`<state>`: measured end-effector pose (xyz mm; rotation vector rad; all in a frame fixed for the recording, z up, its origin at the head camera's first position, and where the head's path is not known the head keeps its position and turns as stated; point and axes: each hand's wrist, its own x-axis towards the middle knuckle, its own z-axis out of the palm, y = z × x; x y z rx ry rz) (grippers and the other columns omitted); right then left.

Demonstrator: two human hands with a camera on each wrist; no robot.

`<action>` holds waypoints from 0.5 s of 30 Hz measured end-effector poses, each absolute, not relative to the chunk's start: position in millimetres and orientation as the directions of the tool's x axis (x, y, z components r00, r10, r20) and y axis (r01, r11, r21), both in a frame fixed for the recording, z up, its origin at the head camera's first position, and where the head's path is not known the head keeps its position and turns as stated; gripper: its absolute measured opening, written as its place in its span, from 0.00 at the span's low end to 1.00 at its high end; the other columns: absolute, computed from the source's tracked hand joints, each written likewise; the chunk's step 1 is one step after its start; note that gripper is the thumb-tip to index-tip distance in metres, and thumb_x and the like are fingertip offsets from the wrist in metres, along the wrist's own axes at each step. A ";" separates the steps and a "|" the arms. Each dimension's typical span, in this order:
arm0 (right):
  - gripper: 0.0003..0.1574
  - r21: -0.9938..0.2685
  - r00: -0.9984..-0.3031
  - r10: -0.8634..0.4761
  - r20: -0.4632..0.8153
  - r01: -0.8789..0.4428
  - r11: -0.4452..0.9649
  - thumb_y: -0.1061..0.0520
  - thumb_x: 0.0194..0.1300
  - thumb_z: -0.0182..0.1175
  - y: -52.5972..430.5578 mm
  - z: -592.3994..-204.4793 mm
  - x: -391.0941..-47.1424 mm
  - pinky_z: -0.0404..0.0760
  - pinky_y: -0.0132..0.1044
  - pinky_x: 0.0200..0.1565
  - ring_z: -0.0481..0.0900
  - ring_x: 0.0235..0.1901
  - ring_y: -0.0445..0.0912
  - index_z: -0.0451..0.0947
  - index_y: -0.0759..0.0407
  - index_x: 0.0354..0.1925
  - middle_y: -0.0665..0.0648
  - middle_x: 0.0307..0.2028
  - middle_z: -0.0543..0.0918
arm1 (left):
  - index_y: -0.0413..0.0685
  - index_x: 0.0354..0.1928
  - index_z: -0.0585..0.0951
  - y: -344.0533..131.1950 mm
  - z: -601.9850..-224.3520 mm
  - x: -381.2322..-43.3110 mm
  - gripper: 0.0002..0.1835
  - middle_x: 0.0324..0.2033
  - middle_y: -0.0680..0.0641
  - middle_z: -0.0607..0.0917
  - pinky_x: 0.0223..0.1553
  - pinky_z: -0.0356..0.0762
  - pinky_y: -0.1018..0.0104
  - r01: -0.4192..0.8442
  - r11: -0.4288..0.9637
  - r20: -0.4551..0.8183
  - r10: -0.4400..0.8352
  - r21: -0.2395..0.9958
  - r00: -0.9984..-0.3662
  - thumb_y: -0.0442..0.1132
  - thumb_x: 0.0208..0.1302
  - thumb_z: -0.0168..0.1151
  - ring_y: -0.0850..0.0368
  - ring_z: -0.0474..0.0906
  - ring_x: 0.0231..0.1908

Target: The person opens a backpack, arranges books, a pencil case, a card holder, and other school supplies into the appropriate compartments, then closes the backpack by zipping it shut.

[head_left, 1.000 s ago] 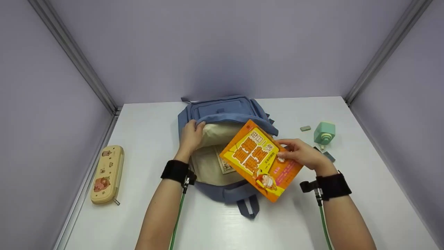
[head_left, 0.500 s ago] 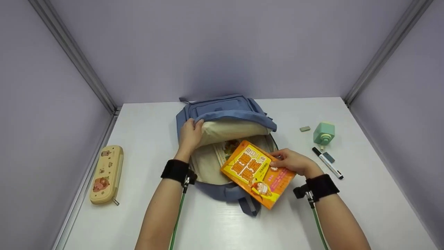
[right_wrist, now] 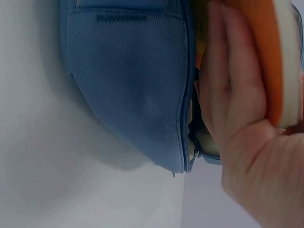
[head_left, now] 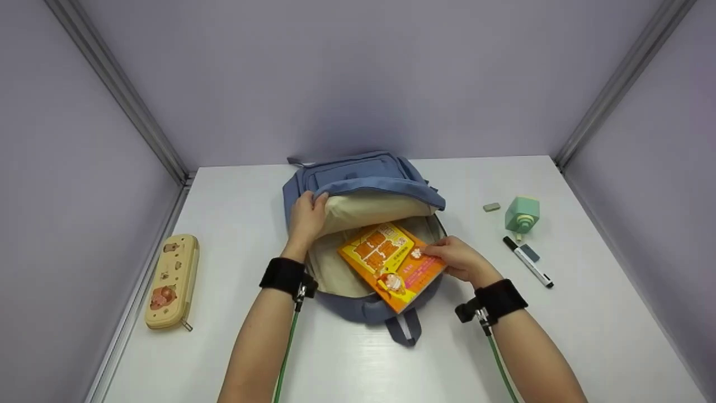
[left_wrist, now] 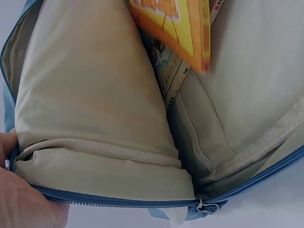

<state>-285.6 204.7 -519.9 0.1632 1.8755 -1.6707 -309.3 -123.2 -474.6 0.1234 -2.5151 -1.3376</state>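
A blue backpack (head_left: 369, 165) with a cream lining lies unzipped on the table. My left hand (head_left: 306, 218) grips the edge of its raised flap; thumb and fingers pinch the zipper edge in the left wrist view. My right hand (head_left: 461, 260) holds an orange and yellow book (head_left: 400, 268) by its right side, thumb on the cover and fingers underneath. The book's far part is inside the bag's opening, while its near corner overlaps the front rim. Beneath it, another book (left_wrist: 168, 71) shows inside the bag in the left wrist view.
A cream pencil case (head_left: 172, 281) lies on the left of the white table (head_left: 235, 196). To the right are a small grey-green block (head_left: 491, 207), a green bottle-shaped object (head_left: 523, 215), a marker (head_left: 528, 262) and a dark small block (head_left: 530, 253). Walls enclose the back and sides.
My right hand has brought the orange book left and down into the bag's opening, over the book inside. My left hand keeps hold of the flap, which has risen slightly.
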 end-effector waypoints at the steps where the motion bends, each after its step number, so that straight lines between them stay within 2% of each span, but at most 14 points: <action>1: 0.25 -0.862 -0.804 -0.310 -0.507 0.482 0.158 0.59 0.71 0.58 202.8 -520.7 -285.2 0.83 0.36 0.38 0.84 0.34 0.47 0.66 0.78 0.55 0.62 0.38 0.81 | 0.46 0.24 0.65 -123.1 -474.7 -309.1 0.18 0.20 0.49 0.63 0.30 0.63 0.57 0.064 0.565 0.218 -0.209 0.823 -0.953 0.43 0.73 0.56 0.49 0.64 0.25; 5: 0.21 -0.875 -0.816 -0.333 -0.473 0.479 0.070 0.64 0.73 0.51 195.5 -523.3 -283.3 0.83 0.36 0.41 0.83 0.36 0.47 0.64 0.81 0.56 0.63 0.39 0.80 | 0.43 0.26 0.69 -122.7 -474.3 -308.3 0.17 0.21 0.48 0.67 0.33 0.67 0.54 0.055 0.568 0.212 -0.215 0.821 -0.953 0.43 0.73 0.56 0.46 0.69 0.27; 9: 0.20 -0.894 -0.853 -0.292 -0.432 0.448 0.015 0.65 0.76 0.45 185.8 -526.9 -282.5 0.82 0.33 0.37 0.81 0.33 0.44 0.63 0.82 0.56 0.61 0.36 0.79 | 0.43 0.27 0.70 -122.5 -474.0 -307.9 0.17 0.24 0.44 0.71 0.37 0.69 0.50 0.034 0.568 0.192 -0.220 0.822 -0.957 0.44 0.73 0.56 0.42 0.73 0.30; 13: 0.19 -0.905 -0.890 -0.206 -0.406 0.423 -0.045 0.64 0.77 0.42 173.1 -530.4 -284.8 0.80 0.30 0.31 0.80 0.28 0.42 0.62 0.82 0.56 0.59 0.32 0.78 | 0.44 0.27 0.69 -122.5 -473.8 -307.1 0.17 0.23 0.45 0.70 0.37 0.69 0.50 0.034 0.569 0.190 -0.217 0.821 -0.957 0.44 0.73 0.56 0.43 0.72 0.29; 15: 0.21 -0.909 -0.896 -0.188 -0.402 0.415 -0.037 0.64 0.77 0.42 167.9 -531.3 -286.4 0.80 0.32 0.32 0.80 0.29 0.43 0.61 0.81 0.58 0.60 0.33 0.78 | 0.45 0.26 0.68 -122.7 -473.9 -306.9 0.17 0.22 0.46 0.68 0.35 0.69 0.51 0.041 0.568 0.197 -0.215 0.822 -0.957 0.44 0.73 0.56 0.45 0.70 0.28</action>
